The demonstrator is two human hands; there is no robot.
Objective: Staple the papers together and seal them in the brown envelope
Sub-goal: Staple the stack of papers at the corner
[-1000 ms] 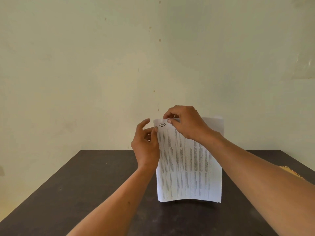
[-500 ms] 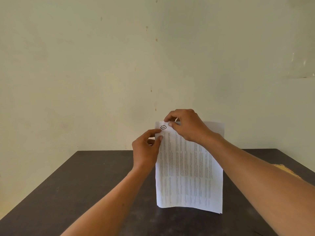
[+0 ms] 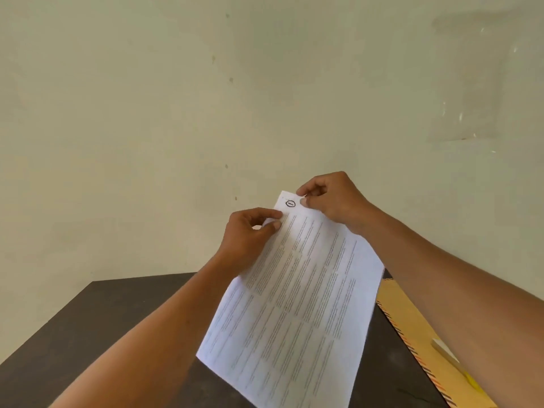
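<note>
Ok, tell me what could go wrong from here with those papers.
1. The left hand and right hand pinch the papers only near the top; the tilted sheets may slip out of line before stapling.
2. Reaching for a tool leaves one grip.
3. The right forearm hangs over the brown envelope and could knock the pale object on it.

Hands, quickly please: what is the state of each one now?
Left hand: pinches the left edge of the papers, near the top.
Right hand: pinches the top edge of the papers.
</note>
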